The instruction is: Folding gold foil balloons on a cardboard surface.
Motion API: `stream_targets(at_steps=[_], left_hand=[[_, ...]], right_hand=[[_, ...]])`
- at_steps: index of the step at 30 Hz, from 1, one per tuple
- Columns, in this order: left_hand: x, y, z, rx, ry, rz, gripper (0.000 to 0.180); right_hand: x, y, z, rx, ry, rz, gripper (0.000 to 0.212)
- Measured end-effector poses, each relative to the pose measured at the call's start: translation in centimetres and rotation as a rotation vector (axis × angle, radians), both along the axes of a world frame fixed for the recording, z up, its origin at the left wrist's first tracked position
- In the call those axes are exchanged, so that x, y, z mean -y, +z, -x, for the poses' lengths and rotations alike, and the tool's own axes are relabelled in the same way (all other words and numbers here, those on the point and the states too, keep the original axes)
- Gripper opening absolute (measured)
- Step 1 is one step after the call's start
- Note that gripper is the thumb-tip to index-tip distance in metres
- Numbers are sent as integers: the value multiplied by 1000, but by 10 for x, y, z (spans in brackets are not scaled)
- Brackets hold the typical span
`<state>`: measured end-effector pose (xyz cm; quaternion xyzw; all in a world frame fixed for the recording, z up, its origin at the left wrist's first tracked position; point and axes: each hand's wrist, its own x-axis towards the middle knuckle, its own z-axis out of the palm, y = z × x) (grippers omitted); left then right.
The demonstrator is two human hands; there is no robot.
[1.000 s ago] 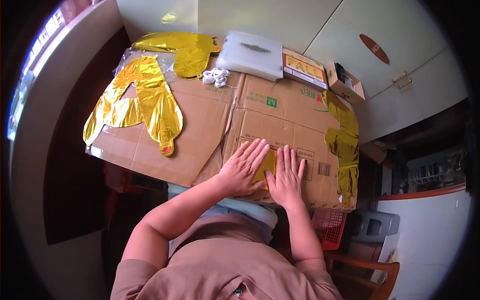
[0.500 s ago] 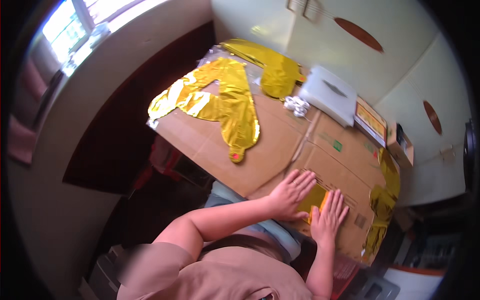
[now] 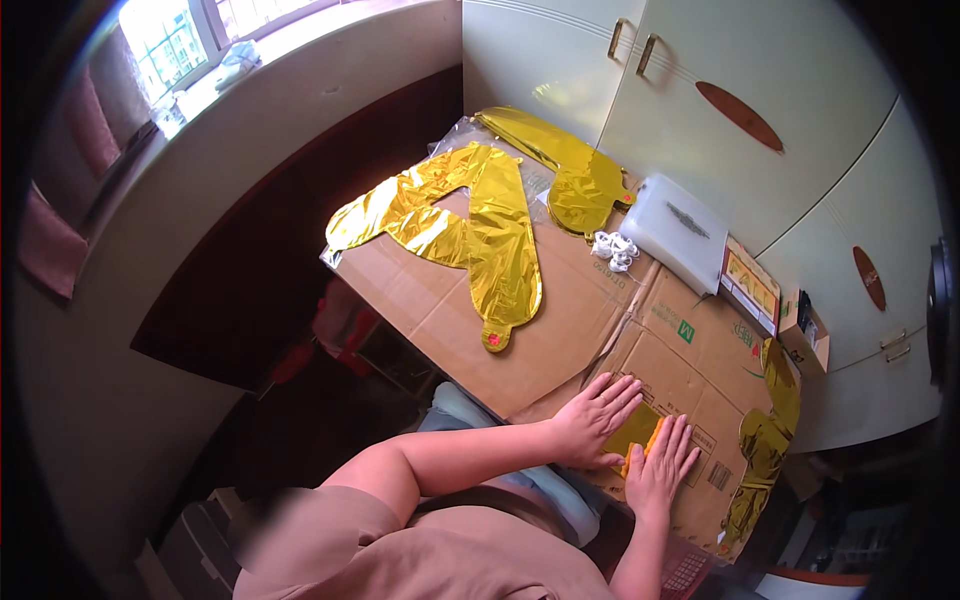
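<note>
My left hand lies flat, fingers stretched out, on the left side of a small folded piece of gold foil. On its other side my right hand is also flat with its fingers out. A bright orange strip shows along that hand's inner edge; the palm hides the rest, so I cannot tell what it is. Both hands press down on the cardboard sheet covering the table. A large flat gold foil balloon with a red-marked tab lies farther off to the left.
More flat gold foil balloons lie at the back, and one drapes over the right edge. Behind are a bundle of white string, a translucent white plastic case, a printed box and a small open carton. White cabinets stand beyond.
My view has tilted, so the whole scene sits lower in the picture. Both hands stay flat on the foil, with hardly any visible shift.
</note>
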<state>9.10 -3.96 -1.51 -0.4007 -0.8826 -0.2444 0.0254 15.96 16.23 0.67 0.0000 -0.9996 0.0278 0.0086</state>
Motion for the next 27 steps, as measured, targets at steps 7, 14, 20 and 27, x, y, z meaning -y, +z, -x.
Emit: stream_targets(at_steps=[7,14,20,27], left_hand=[[0,1,0,-1,-3,23,105],[2,3,-3,-10,5,26,104],[-1,8,-2,-28,24,66,101],[1,9,1,-106,73,128,102]], right_hand=[[-1,-1,0,2,-6,10,77],[0,-2,-2,-24,1,12,77],[-1,-2,-4,-27,-42,25,78],[0,-9,4,-94,-26,89,79]])
